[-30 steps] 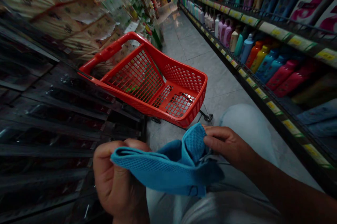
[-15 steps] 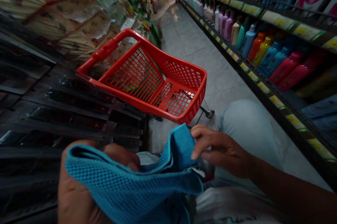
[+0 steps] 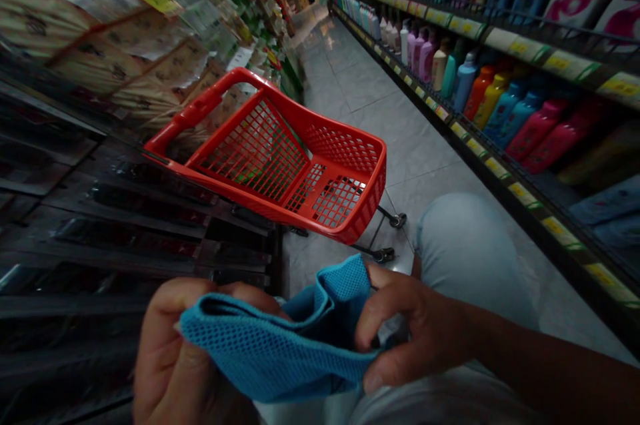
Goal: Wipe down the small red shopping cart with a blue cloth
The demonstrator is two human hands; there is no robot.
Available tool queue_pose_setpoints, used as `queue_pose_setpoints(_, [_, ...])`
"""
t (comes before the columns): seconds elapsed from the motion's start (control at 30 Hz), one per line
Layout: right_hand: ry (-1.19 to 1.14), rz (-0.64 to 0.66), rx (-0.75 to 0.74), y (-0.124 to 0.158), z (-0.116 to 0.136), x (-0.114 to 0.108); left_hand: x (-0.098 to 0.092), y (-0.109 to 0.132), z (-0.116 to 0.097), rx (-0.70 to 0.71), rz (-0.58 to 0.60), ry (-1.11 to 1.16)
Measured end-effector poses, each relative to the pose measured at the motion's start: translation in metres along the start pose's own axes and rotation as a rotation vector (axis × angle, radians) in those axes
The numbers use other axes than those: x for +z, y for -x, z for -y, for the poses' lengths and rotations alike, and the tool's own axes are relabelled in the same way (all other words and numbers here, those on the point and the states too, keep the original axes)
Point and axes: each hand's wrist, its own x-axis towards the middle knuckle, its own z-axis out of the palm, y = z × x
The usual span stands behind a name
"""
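A blue mesh-textured cloth (image 3: 285, 355) is stretched between my two hands, low in the view, its upper edges folded and slightly parted. My left hand (image 3: 175, 345) grips its left end, with the thumb in front and the fingers behind. At the right end, my right hand (image 3: 410, 325) pinches the cloth, its thumb at the lower edge and its fingers at the inner fold. Something greyish beside the right fingers is too dark to make out.
A red shopping cart (image 3: 295, 165) with an open mesh basket stands just ahead. Shelves of colourful bottles (image 3: 520, 112) run along the right. Packaged goods (image 3: 125, 52) are stacked at the left. My knee (image 3: 465, 245) is at the lower right.
The cloth has moved right and its left part is drawn in. My left hand has shifted right with it. My right hand has lowered, its thumb now on the cloth's lower edge.
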Motion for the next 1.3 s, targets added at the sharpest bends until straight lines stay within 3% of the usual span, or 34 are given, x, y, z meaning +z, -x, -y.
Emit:
queue_pose_setpoints(0.23, [0.165, -0.044, 0.087, 0.0, 0.002, -0.013, -0.004, -0.003, -0.001, 0.118, -0.031, -0.098])
queue_pose_setpoints(0.47, [0.152, 0.051, 0.127, -0.001, -0.001, -0.002, 0.005, 0.002, -0.012, 0.202, 0.063, -0.161])
queue_pose_setpoints(0.63, [0.122, 0.085, 0.153, -0.004, 0.0, 0.003, 0.005, 0.001, -0.016, 0.147, 0.07, -0.227])
queue_pose_setpoints(0.87, [0.422, 0.065, 0.234, 0.001, 0.002, -0.011, 0.019, 0.008, -0.019, 0.1, -0.177, -0.39])
queue_pose_setpoints(0.97, [0.578, 0.053, 0.218, 0.005, 0.008, -0.022, -0.001, -0.001, -0.018, 0.044, -0.03, -0.34])
queue_pose_setpoints(1.1, [0.569, -0.097, 0.072, 0.001, 0.021, -0.041, -0.029, -0.021, -0.009, -0.097, 0.231, -0.325])
queue_pose_setpoints(1.3, [0.678, -0.141, 0.01, -0.017, 0.044, -0.064, -0.037, -0.04, 0.02, -0.254, 0.215, -0.308])
